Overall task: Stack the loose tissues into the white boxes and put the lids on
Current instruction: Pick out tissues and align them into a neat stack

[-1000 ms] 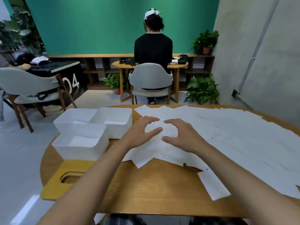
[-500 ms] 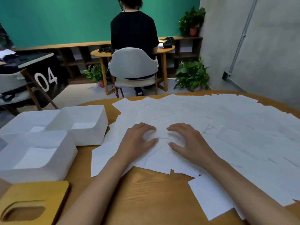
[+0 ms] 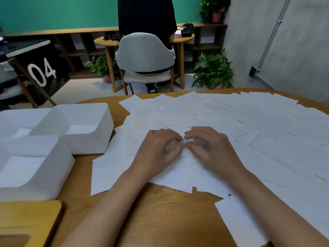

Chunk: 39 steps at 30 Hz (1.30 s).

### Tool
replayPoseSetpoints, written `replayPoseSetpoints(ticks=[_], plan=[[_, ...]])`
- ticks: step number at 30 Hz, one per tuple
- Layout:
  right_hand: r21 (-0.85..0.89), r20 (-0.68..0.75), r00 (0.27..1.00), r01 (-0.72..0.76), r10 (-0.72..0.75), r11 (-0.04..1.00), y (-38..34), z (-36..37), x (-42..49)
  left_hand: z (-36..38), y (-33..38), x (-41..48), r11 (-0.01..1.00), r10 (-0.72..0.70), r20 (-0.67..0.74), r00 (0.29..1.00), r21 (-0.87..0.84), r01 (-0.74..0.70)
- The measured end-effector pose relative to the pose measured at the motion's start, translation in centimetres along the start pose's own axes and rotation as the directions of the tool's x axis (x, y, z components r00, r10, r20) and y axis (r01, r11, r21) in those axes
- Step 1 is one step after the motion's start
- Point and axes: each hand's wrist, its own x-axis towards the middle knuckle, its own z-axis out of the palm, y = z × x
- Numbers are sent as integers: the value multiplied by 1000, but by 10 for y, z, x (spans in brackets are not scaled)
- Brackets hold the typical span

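Loose white tissues [image 3: 231,125] lie spread in overlapping sheets over the middle and right of the round wooden table [image 3: 160,220]. My left hand [image 3: 156,150] and my right hand [image 3: 208,148] rest on the pile close together, fingers curled inward, fingertips meeting on a tissue [image 3: 184,142] that both pinch. Three open white boxes stand at the left: one [image 3: 78,129] nearest the pile, one [image 3: 30,168] in front of it, one [image 3: 19,120] behind at the frame edge. A yellow wooden lid [image 3: 26,223] with an oval slot lies at the bottom left.
A single tissue [image 3: 238,220] lies apart near the front right edge. Beyond the table a person [image 3: 147,15] in black sits with their back turned on a grey chair [image 3: 145,52] at a small table. Potted plants [image 3: 213,70] stand by the grey wall.
My head has tilted down and closer to the table. Both hands went from lying spread on the pile to curled, fingertips drawn together and pinching a tissue between them.
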Motion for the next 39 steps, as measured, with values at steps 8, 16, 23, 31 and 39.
replayPoseSetpoints(ticks=[8, 16, 23, 31, 39], plan=[[267, 75, 974, -225, 213, 937, -7, -16, -8, -33, -9, -21, 982, -187, -78, 979, -55, 183], [412, 146, 957, -289, 251, 864, -21, -17, -9, -40, 7, -20, 947, -190, -76, 979, -276, 162], [662, 118, 946, -302, 303, 686, -31, -29, -2, -31, 14, -20, 753, -403, -55, 914, -587, 297], [492, 160, 941, -337, 297, 803, -15, -29, -2, -17, 13, -19, 915, -303, -196, 933, -333, 227], [466, -69, 875, -397, 479, 791, 1, -32, 1, 11, 4, -14, 1000, 18, 46, 999, 10, -18]])
